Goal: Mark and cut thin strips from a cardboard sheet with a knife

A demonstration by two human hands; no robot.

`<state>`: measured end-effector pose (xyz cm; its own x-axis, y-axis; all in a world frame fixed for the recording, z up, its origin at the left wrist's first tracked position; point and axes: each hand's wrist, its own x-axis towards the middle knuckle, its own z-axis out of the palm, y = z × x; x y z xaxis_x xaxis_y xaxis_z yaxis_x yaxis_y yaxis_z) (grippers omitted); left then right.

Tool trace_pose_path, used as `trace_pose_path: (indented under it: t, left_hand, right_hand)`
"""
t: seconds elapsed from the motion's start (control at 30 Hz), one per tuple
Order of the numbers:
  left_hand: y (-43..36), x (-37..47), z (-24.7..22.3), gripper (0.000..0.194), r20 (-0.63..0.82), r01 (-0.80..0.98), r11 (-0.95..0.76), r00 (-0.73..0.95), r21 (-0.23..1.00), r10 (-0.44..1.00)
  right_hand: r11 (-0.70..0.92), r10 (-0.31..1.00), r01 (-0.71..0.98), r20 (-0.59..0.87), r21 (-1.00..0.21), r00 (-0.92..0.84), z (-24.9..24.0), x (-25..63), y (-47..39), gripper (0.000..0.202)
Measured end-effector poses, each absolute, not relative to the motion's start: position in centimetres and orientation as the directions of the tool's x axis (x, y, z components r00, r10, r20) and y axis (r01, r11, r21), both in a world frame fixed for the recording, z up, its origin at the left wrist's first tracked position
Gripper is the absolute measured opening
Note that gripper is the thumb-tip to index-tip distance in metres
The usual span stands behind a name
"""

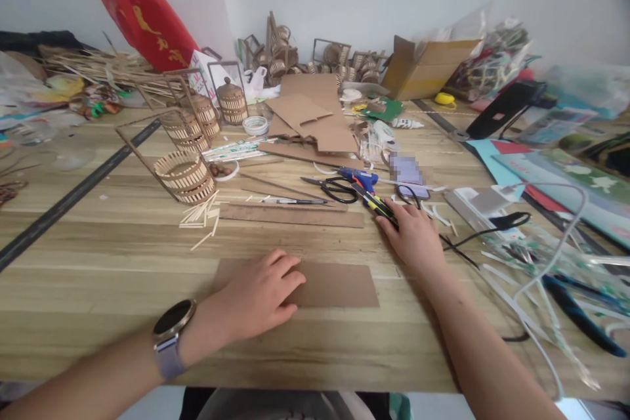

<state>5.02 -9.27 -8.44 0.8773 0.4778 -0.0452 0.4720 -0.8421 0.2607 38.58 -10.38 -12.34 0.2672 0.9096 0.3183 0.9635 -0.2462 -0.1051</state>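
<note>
My left hand (263, 292), with a watch on its wrist, rests with fingers apart on a rectangular strip of brown cardboard (339, 285) near the table's front. To the right, my right hand (413, 236) closes over the handle of a yellow and black utility knife (373, 200), which still lies low at the table with its blade end pointing away to the left. Just beyond the knife are black-handled scissors (342, 189) and a blue glue gun (359, 177). A narrow cardboard strip (295, 214) and a pen (295, 201) lie ahead of my left hand.
Small slatted baskets with tall handles (184, 177) stand at the left, beside loose thin sticks (201, 213). Cardboard sheets (315, 111) are piled behind. A phone (408, 174), a power strip (480, 210) with cables and blue-handled pliers (581, 315) lie on the right.
</note>
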Motion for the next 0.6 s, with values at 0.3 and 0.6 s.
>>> trace_pose_path:
  t: [0.3,0.6]
  left_hand:
    - [-8.4,5.0,-8.7,0.026,-0.018,0.472,-0.858,0.878,0.203,0.479]
    - [-6.8,4.6,-9.2,0.022,0.148,0.559,-0.819,0.806,0.126,0.573]
  right_hand:
    - [0.048,0.914,0.999,0.403,-0.022,-0.035,-10.0,35.1,-9.2,0.034]
    - [0.168,0.983,0.982,0.092,-0.084,-0.160,-8.5,30.7,-4.6,0.019]
